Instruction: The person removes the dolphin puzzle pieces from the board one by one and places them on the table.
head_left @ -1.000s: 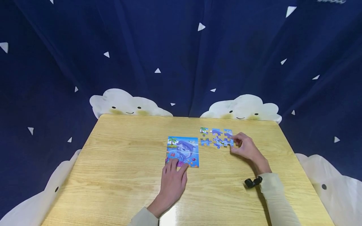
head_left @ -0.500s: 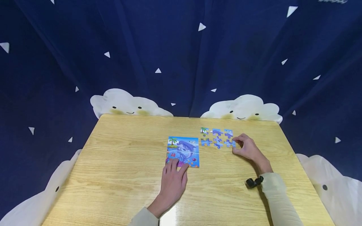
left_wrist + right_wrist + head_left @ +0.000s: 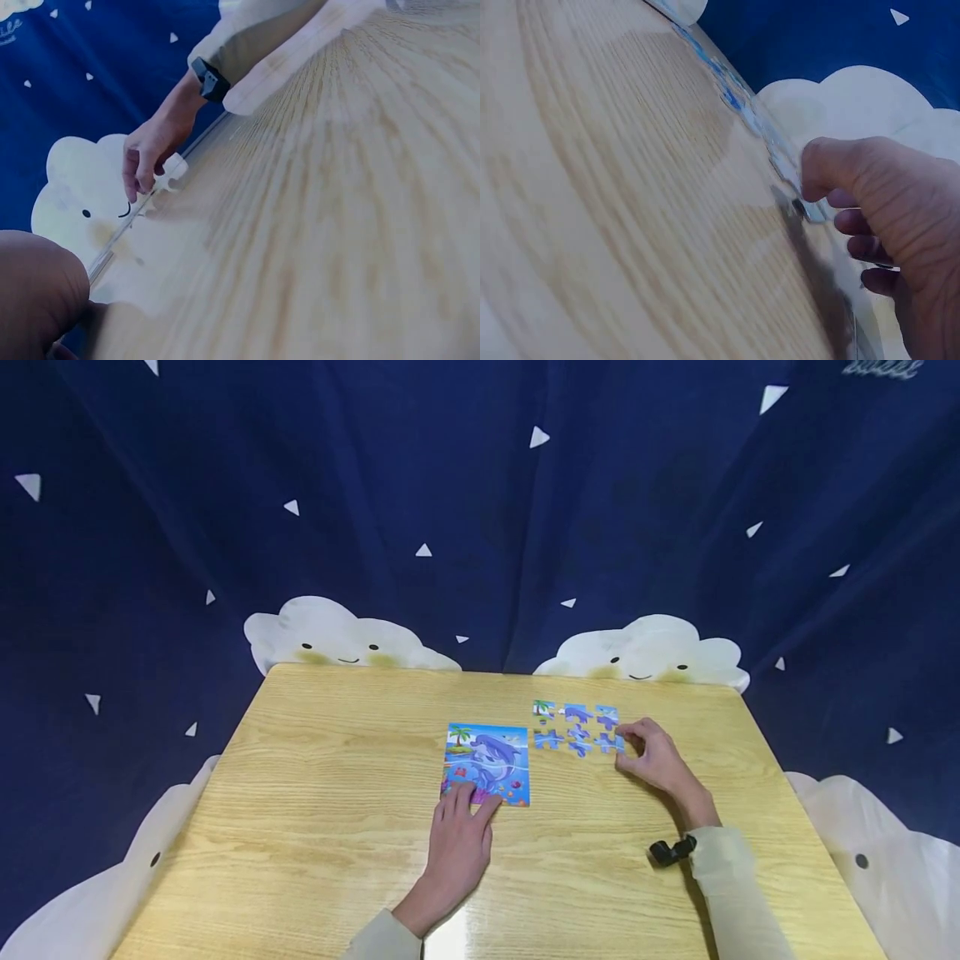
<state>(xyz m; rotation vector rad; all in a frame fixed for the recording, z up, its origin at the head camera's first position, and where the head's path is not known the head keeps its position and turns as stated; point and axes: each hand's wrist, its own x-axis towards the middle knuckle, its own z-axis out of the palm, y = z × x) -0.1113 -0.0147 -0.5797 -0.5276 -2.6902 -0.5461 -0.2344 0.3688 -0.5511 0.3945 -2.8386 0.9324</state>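
On our wide, pale yellow, wood-grained table [image 3: 315, 777] we have a square, flat blue card [image 3: 491, 758] printed with a dolphin and a palm tree, and, just beside its right edge in the head view, six small, mostly blue, knobbed jigsaw pieces [image 3: 576, 713] laid flat in two rows of three.

The left hand [image 3: 459, 843] hides part of the dolphin picture [image 3: 493, 757], probably including one lower corner.

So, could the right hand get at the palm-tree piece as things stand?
Probably yes: only flat pieces lie between the right hand and the palm-tree piece, and the left hand rests on the picture card, out of the way. The right hand would likely have to leave the lower-right piece first.
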